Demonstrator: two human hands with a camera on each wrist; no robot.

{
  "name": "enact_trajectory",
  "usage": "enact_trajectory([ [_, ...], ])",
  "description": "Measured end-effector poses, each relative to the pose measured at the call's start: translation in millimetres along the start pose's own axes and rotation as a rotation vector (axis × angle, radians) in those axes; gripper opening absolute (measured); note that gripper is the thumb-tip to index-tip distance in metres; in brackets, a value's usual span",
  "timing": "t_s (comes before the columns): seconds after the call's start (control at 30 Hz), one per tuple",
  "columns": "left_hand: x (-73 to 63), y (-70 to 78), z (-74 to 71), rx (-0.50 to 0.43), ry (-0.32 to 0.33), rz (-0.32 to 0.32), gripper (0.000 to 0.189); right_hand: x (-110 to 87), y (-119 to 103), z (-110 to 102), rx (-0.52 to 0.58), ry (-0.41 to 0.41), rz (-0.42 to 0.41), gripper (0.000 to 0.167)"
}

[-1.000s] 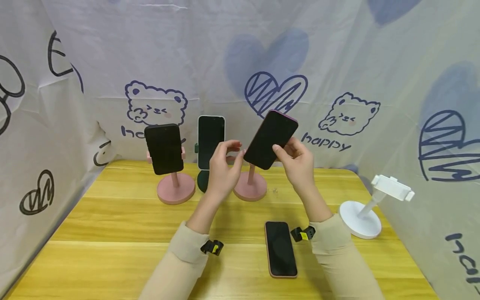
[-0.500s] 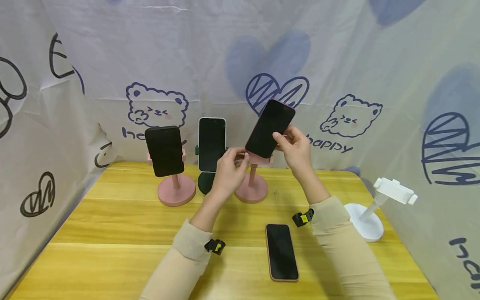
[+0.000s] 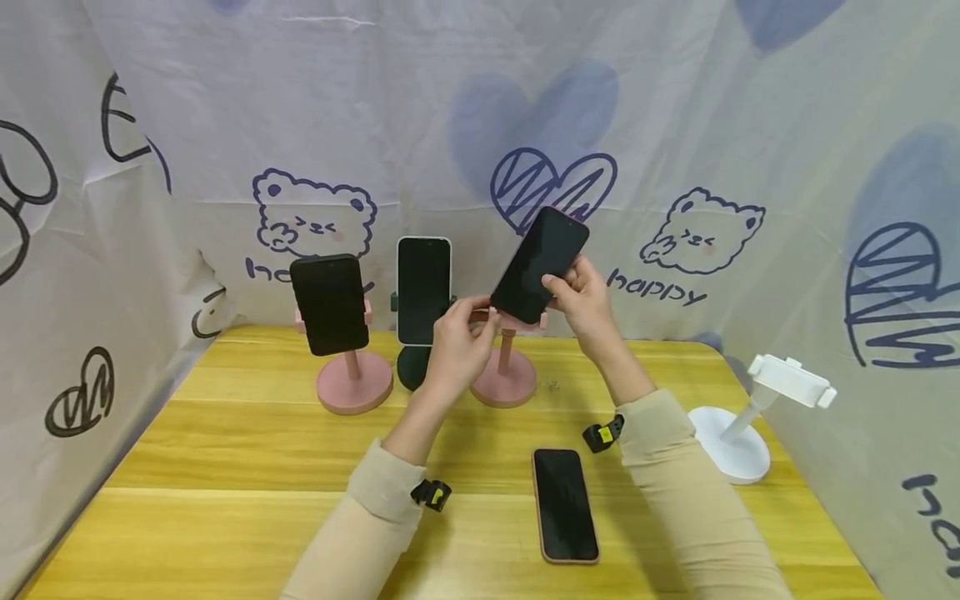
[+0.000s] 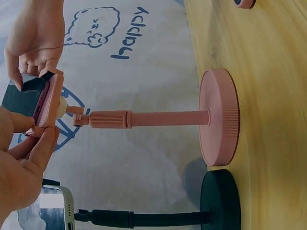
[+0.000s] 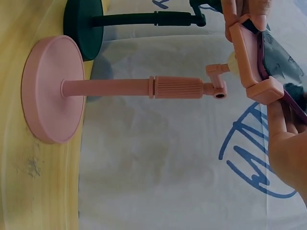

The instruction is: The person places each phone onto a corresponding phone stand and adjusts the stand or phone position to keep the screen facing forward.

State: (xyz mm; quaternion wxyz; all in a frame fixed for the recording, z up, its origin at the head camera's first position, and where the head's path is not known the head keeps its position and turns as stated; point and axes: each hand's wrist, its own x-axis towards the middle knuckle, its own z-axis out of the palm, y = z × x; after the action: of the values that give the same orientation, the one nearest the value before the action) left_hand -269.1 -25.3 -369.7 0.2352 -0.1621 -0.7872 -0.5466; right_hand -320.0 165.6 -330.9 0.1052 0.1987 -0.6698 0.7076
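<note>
My right hand [image 3: 588,304] grips a black-screened smartphone [image 3: 542,265] with a purple-pink edge, thumb on the screen. The phone leans to the right, its lower end in the clamp [image 5: 247,60] of a pink phone stand [image 3: 504,379]. With thumb and fingers my left hand [image 3: 461,337] pinches the clamp's left end. In the left wrist view that hand is at the lower left, close to the phone's lower corner. The pink stand stands upright on its round base [image 4: 218,117]. The phone's back is hidden in the head view.
To the left, a dark green stand [image 3: 412,368] bears a white-edged phone [image 3: 423,292], and another pink stand [image 3: 354,383] bears a black phone [image 3: 330,304]. One pink-edged phone [image 3: 566,504] lies flat on the wooden table [image 3: 247,517]. A white stand [image 3: 727,446] is at right.
My left hand has moved slightly right onto the clamp's end. The right hand has raised the phone, then lowered it a little at the clamp, which now shows below it.
</note>
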Motion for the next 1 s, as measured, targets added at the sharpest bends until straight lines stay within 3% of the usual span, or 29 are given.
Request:
enact_trajectory([
  [0.2,0.3,-0.6,-0.6,0.022,0.000,-0.011,0.029,1.0,4.3,-2.5,-0.049,-0.054,-0.012,0.041],
  [0.5,1.9,-1.4,-7.1,0.081,-0.010,-0.004,0.026,4.1,7.6,-7.4,-0.046,-0.109,-0.056,0.040],
  [1.0,6.0,-2.7,-11.2,0.090,-0.020,0.022,0.025,9.7,4.7,-16.1,-0.094,-0.162,-0.068,0.041],
])
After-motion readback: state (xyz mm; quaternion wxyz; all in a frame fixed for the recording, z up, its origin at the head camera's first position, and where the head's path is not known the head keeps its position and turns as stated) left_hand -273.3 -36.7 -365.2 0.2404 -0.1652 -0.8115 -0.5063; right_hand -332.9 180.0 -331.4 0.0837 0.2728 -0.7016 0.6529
